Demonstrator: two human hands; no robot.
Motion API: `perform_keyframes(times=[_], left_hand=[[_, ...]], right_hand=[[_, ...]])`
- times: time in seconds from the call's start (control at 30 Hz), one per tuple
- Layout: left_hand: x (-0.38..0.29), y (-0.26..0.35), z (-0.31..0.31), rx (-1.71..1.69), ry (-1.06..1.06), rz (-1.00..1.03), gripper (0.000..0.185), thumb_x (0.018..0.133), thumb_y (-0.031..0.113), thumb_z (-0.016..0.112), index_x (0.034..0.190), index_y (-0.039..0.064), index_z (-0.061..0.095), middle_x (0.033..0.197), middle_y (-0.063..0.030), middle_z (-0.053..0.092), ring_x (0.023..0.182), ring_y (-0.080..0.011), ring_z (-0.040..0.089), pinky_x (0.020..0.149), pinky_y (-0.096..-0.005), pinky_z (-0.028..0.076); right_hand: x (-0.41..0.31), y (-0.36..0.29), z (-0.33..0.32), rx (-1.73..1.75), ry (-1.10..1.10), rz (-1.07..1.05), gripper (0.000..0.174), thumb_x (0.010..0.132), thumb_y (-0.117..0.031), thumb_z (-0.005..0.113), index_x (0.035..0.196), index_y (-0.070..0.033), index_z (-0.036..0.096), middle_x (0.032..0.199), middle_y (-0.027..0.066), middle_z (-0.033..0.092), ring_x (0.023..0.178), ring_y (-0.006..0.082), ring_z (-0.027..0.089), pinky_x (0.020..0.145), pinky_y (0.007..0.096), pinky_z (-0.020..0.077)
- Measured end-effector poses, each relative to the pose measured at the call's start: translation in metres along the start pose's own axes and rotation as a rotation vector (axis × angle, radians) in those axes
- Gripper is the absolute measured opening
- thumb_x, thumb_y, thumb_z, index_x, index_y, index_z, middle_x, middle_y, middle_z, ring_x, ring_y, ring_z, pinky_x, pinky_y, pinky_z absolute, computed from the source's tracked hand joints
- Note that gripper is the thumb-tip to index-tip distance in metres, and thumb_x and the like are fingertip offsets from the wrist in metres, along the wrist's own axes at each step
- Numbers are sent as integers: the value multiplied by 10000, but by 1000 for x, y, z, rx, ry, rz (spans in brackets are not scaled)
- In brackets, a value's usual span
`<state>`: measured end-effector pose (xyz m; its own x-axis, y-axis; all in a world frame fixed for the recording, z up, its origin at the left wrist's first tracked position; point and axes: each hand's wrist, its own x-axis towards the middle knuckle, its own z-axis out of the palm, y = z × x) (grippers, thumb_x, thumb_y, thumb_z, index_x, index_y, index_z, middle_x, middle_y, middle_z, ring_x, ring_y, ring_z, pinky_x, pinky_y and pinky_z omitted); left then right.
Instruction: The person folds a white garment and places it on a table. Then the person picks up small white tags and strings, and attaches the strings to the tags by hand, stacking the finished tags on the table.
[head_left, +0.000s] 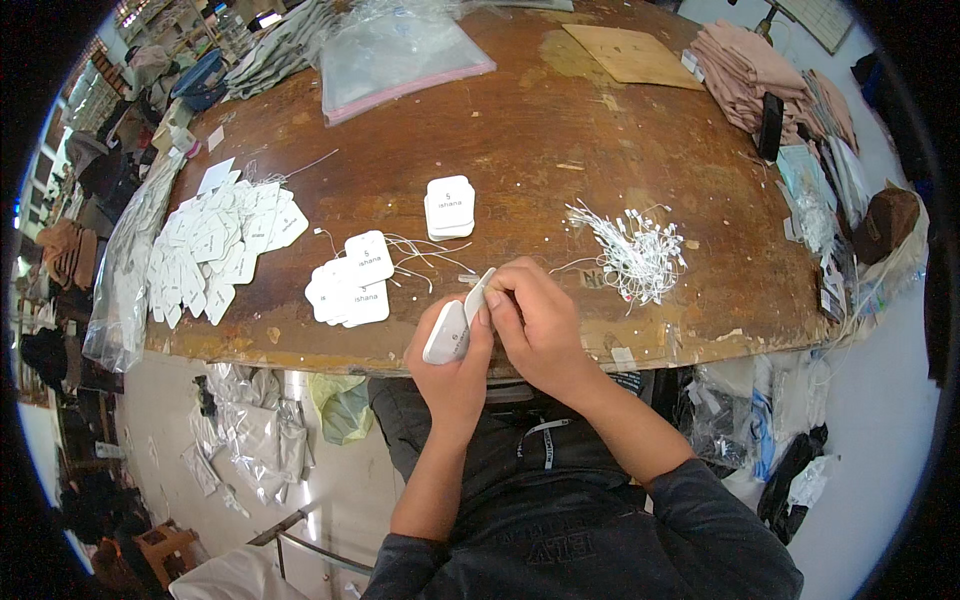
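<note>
My left hand (452, 360) grips a small stack of white printed cardboard hang tags (448, 334) over the table's front edge. The fingers of my right hand (531, 322) pinch one tag (478, 295) at the top of that stack. To the left lies a group of tags with white strings (369, 259) trailing to the right. Behind the hands sits a neat short stack of tags (450, 206). A large loose pile of tags (217, 244) spreads at the left. A tangled bundle of white tag strings with small plastic ends (637, 255) lies to the right.
The worn wooden table (510, 150) holds clear plastic bags (405, 64) and a brown cardboard sheet (634, 56) at the back. Folded pink cloth (750, 75) is stacked back right, with a black object (770, 126) beside it. A plastic-wrapped bundle (131, 270) lines the left edge.
</note>
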<state>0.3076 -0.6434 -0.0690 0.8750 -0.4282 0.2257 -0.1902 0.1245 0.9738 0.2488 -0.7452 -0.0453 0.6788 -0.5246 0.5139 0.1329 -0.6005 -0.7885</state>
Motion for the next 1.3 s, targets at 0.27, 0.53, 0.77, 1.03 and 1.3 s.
perform_keyframes(times=[0.27,0.53,0.77,1.03,1.3], left_hand=[[6,-3,-7,161,-40,208,158,832,21,680,986,-9,658,945,-125,677,831,-212,647,764,-306,506],[16,-3,-18,657,-9,740,282,712,82,740,989,126,704,1004,-27,662,925,-230,608,793,-352,448],[6,-4,-28,720,-111,925,230,709,157,683,930,181,738,967,31,660,884,-165,601,758,-327,401],[70,-14,-109,292,182,0,229,877,148,716,1057,17,661,990,-46,647,857,-127,599,792,-278,486],[51,32,-77,-214,79,-142,367,899,172,648,1220,30,543,941,-70,611,783,-141,604,738,-262,506]], right_hand=[[8,1,-17,22,-213,-19,69,916,-47,534,956,10,535,892,174,545,807,355,566,717,395,469],[4,-3,-18,402,-215,501,84,943,-71,593,944,11,612,890,28,638,787,82,574,703,255,467],[9,10,-22,149,-85,423,155,918,-129,646,841,6,643,688,-15,599,673,48,536,604,236,436],[19,37,-85,-463,12,-37,73,850,-96,674,881,-30,666,848,85,667,798,202,606,724,319,477],[4,58,-82,-861,-359,-290,219,771,-99,623,986,-68,650,960,81,647,929,263,598,814,374,477]])
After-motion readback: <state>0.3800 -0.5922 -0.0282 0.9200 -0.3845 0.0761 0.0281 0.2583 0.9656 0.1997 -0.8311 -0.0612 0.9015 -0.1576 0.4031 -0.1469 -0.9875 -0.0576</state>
